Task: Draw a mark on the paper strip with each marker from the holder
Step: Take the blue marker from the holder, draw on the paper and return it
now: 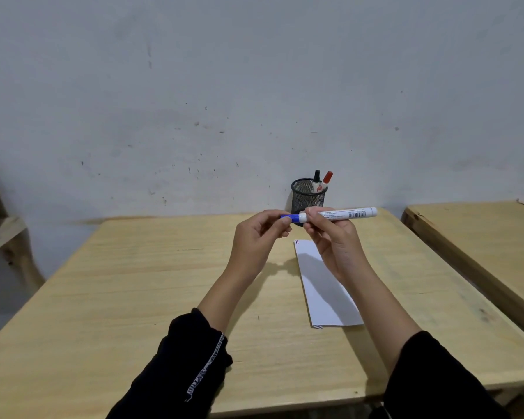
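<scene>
Pinching the blue cap [288, 218] of a white-barrelled marker [342, 213], the left hand [259, 234] closes thumb and forefinger on it, while the right hand [330, 237] wraps its fingers round the barrel just beside the cap joint. The marker lies level in the air above the far middle of the pale wooden bench [133, 297]. Whether the cap is coming off or going on cannot be told; a straight pull or push along the barrel's line, without twisting sideways, would serve either way. Below the right hand, the white paper strip [324, 291] lies flat, running from the middle toward the near edge; small marks show at its far end. Behind the hands, at the bench's far edge, the black mesh holder [308, 196] keeps a black-capped marker [316, 176] and a red-capped marker [327, 177].
</scene>
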`<state>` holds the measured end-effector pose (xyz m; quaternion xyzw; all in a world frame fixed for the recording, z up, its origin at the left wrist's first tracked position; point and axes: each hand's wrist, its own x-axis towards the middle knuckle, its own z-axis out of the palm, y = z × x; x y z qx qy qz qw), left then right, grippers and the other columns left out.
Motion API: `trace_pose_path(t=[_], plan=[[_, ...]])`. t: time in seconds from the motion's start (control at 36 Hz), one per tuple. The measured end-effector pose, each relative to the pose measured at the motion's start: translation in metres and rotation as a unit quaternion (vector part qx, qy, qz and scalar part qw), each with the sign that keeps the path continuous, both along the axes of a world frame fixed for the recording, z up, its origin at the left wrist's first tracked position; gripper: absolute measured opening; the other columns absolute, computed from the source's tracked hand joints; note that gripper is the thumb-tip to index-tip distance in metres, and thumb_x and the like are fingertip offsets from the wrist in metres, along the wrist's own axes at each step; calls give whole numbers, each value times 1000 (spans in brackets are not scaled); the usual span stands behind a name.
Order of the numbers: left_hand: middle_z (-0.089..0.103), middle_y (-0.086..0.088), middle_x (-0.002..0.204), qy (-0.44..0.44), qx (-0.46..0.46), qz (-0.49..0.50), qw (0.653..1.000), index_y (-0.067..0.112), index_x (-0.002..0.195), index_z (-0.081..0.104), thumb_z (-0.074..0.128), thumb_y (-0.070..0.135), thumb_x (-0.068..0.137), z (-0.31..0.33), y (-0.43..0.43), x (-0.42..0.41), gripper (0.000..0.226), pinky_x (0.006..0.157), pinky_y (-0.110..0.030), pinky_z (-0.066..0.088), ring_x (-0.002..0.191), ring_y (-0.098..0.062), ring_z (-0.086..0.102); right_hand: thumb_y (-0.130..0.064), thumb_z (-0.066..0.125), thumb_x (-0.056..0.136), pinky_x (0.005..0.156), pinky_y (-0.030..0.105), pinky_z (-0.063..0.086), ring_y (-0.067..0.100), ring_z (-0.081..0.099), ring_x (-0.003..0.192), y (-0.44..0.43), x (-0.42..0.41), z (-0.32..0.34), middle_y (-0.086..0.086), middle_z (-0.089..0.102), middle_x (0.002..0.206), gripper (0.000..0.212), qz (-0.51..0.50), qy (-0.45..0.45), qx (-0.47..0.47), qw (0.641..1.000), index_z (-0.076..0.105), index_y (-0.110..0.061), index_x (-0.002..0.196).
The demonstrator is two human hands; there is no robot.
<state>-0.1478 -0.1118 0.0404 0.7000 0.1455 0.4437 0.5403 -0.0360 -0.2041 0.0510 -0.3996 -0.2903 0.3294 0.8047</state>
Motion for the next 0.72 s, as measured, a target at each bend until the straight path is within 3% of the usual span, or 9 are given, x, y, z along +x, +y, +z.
trace_pose_path(t=[0.17,0.28,0.47,0.64,0.72], plan=[[62,-2,70,19,-43,23,999,5,93,66,56,9,92,-4,17,-2,11,67,-10,47,60,2,58,1,58,85,65,12,51,7,61,63,-4,12,1,-4,69,66,11,-34,-13,3,999,64,-8,82],[58,-2,68,118,-28,52,991,7,87,68,61,9,86,-12,38,-4,7,70,-19,46,66,-10,56,0,59,86,63,10,51,4,62,60,-10,25,-5,-6,68,62,9,-66,6,-4,998,64,-7,84],[47,3,62,284,36,77,955,6,81,67,64,10,80,-25,59,6,5,46,-8,33,55,-9,41,-2,63,84,64,12,51,7,61,62,-13,39,-20,-4,67,65,5,-86,-17,-46,995,65,-6,84],[53,1,65,380,99,61,918,9,78,65,62,11,77,-36,65,16,4,56,-23,39,58,-13,46,-4,64,84,68,17,52,12,60,70,-12,47,-28,-1,69,70,3,-90,-79,-83,989,66,-6,84],[53,2,68,414,130,57,899,7,79,66,61,14,77,-41,64,19,9,56,-24,39,59,-12,47,-5,65,83,70,21,50,17,59,74,-12,51,-33,3,67,73,3,-95,-112,-105,983,68,-7,83]])
